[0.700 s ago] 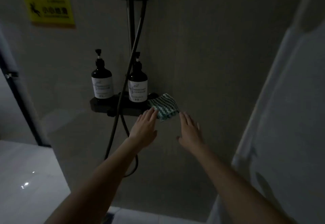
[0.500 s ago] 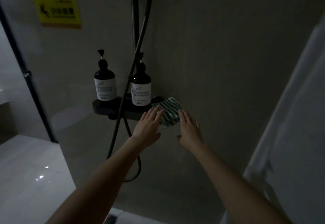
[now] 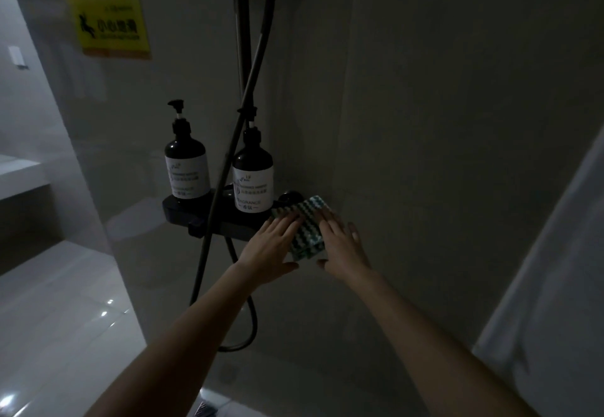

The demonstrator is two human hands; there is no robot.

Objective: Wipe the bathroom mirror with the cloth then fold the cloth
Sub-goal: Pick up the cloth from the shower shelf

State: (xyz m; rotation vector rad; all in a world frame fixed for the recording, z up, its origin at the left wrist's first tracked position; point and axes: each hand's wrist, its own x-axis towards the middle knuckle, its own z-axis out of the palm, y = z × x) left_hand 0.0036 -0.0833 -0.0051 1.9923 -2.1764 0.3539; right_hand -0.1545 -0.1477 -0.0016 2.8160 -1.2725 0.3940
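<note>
A folded green-and-white patterned cloth [image 3: 307, 227] lies on the right end of a dark shower shelf [image 3: 209, 217], partly hanging over its edge. My left hand [image 3: 271, 250] lies flat with straight fingers on the cloth's left side. My right hand [image 3: 343, 243] lies flat on its right side, fingers straight and spread. Neither hand curls round the cloth. No mirror shows in this dim view.
Two dark pump bottles [image 3: 186, 161] [image 3: 252, 181] stand on the shelf left of the cloth. A shower rail and hose [image 3: 242, 89] run down past them. A yellow warning sign [image 3: 109, 25] hangs on the wall. A white curtain [image 3: 555, 286] hangs at right.
Both hands have moved forward onto the cloth; earlier their fingertips were just short of it or at its edge. The camera has shifted slightly.
</note>
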